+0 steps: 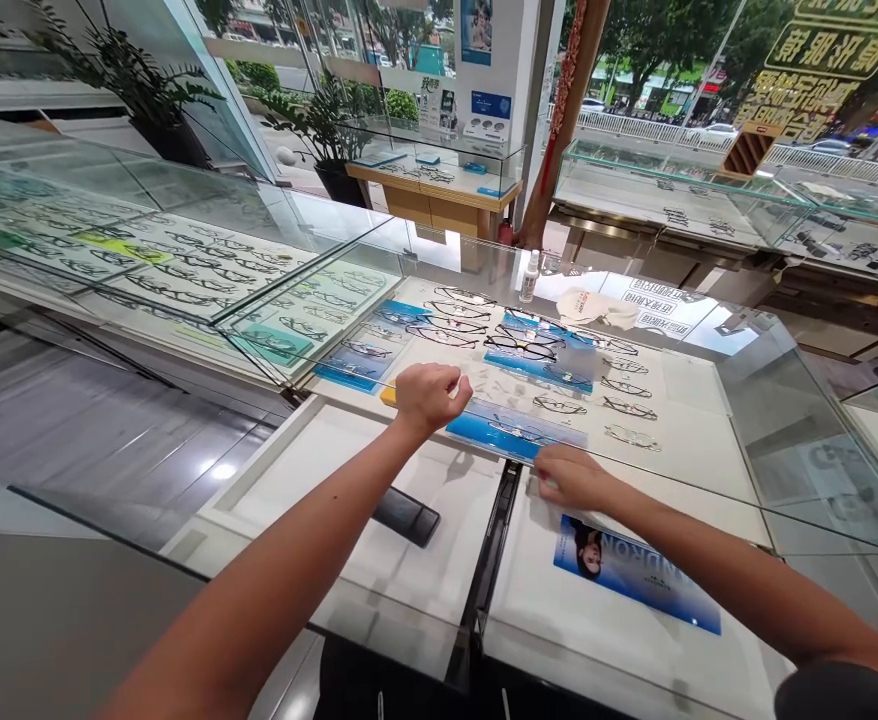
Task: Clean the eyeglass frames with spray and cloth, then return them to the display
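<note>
My left hand (430, 396) is closed in a fist over the front of the glass counter; whatever it may hold is hidden. Lower and to the right, my right hand (575, 478) has its fingers curled at the counter's front edge, and their contents cannot be made out. Between and beyond the hands, a pair of glasses (520, 430) lies on a blue card inside the display. Dark-framed glasses (523, 345) sit farther back among several other pairs. Under my left forearm, a dark phone (407, 517) rests in a pulled-out white drawer (334, 470).
A second drawer holds a blue printed card (638, 575) below my right forearm. A small spray bottle (530, 277) and a pale cloth (596, 308) are on the glass top. More display cases (184, 250) extend left. Potted plants (326, 140) and a wooden-sided showcase (439, 195) stand behind.
</note>
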Demonstrator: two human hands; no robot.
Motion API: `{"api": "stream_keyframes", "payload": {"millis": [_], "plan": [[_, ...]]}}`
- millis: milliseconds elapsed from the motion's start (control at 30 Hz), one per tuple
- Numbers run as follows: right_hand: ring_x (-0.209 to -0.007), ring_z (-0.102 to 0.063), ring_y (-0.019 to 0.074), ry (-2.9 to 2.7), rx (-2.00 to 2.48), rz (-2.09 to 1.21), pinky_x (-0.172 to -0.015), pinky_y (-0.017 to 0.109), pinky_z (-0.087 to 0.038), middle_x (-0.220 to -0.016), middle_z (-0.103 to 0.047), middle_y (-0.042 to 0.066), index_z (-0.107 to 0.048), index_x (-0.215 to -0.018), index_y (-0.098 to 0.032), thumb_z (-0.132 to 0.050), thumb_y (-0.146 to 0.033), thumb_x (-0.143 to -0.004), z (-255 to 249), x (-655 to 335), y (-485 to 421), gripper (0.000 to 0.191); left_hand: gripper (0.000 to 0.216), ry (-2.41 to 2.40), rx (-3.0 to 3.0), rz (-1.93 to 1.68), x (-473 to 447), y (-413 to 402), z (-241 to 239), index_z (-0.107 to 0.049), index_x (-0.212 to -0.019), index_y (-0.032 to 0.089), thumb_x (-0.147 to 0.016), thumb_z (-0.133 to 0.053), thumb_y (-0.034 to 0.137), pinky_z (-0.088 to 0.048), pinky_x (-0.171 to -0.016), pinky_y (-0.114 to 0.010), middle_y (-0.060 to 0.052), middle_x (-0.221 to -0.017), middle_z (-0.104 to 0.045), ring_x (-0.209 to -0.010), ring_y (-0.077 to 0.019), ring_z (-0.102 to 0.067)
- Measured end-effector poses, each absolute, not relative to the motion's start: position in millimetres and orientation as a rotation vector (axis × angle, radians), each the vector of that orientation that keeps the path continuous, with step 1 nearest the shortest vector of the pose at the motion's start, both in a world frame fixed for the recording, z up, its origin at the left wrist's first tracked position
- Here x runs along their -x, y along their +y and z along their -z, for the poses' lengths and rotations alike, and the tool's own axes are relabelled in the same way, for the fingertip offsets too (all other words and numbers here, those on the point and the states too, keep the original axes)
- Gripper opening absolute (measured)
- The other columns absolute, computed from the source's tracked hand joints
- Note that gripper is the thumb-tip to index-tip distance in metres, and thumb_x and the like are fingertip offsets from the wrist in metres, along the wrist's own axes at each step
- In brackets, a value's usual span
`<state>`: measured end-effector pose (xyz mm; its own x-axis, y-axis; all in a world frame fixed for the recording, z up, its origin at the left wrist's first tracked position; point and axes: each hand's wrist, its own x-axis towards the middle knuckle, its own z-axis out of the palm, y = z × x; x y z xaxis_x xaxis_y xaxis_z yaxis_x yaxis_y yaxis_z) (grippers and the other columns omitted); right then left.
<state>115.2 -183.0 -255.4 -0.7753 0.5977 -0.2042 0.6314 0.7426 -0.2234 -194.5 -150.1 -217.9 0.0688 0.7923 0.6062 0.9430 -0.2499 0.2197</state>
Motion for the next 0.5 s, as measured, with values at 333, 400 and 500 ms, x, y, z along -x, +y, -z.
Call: {"api": "stream_keyframes", "payload": {"millis": [333, 400, 500], "plan": [[-0.066, -0.049, 0.0141, 2.938, -0.83, 0.714, -0.064, 0.027, -0.032, -0.074, -0.064, 0.0, -0.053, -0.073, -0.023, -0.062, -0.014, -0.081, 135, -110, -246, 0.015, 0.038, -1.809, 2.13, 0.876, 193, -153, 215, -0.052, -0.058, 0.021, -0.092, -0.054, 0.037, -0.02, -0.062, -0.037, -0.007, -0.058, -0.062, -0.057, -0.0192, -0.047], [-0.063, -0.05, 0.0151, 2.947, -1.154, 0.443, -0.063, 0.028, -0.032, -0.071, -0.066, 0.001, -0.057, -0.076, -0.023, -0.06, -0.018, -0.086, 112, -117, -217, 0.012, 0.038, -1.804, 2.13, 0.88, 193, -153, 215, -0.053, -0.058, 0.02, -0.093, -0.054, 0.037, -0.02, -0.062, -0.037, -0.007, -0.059, -0.064, -0.057, -0.0194, -0.047], [-0.068, -0.059, 0.0191, 2.777, -1.68, -0.024, -0.065, 0.031, -0.037, -0.083, -0.075, 0.005, -0.07, -0.096, -0.023, -0.055, -0.027, -0.097, 94, -135, -160, 0.016, 0.038, -1.798, 2.137, 0.889, 193, -153, 215, -0.055, -0.059, 0.02, -0.093, -0.054, 0.037, -0.02, -0.062, -0.037, -0.008, -0.06, -0.065, -0.058, -0.0197, -0.049]]}}
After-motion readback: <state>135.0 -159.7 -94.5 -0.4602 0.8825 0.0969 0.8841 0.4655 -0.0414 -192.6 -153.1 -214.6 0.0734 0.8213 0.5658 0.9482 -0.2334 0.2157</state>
